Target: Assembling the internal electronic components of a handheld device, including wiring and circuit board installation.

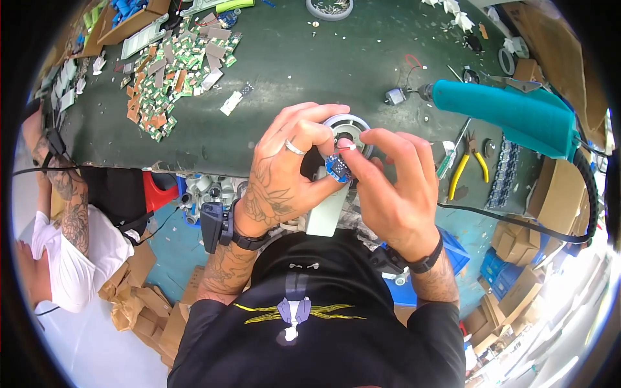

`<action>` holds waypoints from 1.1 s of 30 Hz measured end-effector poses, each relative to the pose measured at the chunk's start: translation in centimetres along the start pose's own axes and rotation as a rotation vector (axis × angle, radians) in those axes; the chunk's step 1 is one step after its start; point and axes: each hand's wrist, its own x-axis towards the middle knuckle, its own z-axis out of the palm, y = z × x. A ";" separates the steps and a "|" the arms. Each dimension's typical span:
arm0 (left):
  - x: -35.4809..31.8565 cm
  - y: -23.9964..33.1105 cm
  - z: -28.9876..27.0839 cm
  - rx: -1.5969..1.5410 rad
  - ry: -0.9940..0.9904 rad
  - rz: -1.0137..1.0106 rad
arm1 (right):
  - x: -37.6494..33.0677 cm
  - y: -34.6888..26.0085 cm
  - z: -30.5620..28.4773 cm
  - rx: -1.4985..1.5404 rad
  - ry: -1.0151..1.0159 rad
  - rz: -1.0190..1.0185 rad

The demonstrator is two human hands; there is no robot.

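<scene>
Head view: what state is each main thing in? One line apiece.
Left hand, closed on the pale housing
Right hand, fingers bent at the housing's round end; grip unclear
Pale housing, round end open
Blue circuit board, uncovered
Yellow-handled pliers, lying with handles spread
Teal power tool, lying down; on or off unclear
Small motor, loose, wired
Cardboard box, open, holding blue parts
Small green boards, heaped loose

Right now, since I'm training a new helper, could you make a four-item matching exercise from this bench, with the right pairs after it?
Things
1. Pliers
2. Power tool
3. Boards
4. Blue circuit

Places, colours, states
A. Spread in a heap, upper left
B. Yellow handles
C. Between left hand and right hand
D. Teal body

Pairs: 1-B, 2-D, 3-A, 4-C
</scene>
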 end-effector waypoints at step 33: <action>0.1 1.2 0.1 0.086 -0.054 0.027 | -7.4 0.6 -1.7 0.258 0.348 0.335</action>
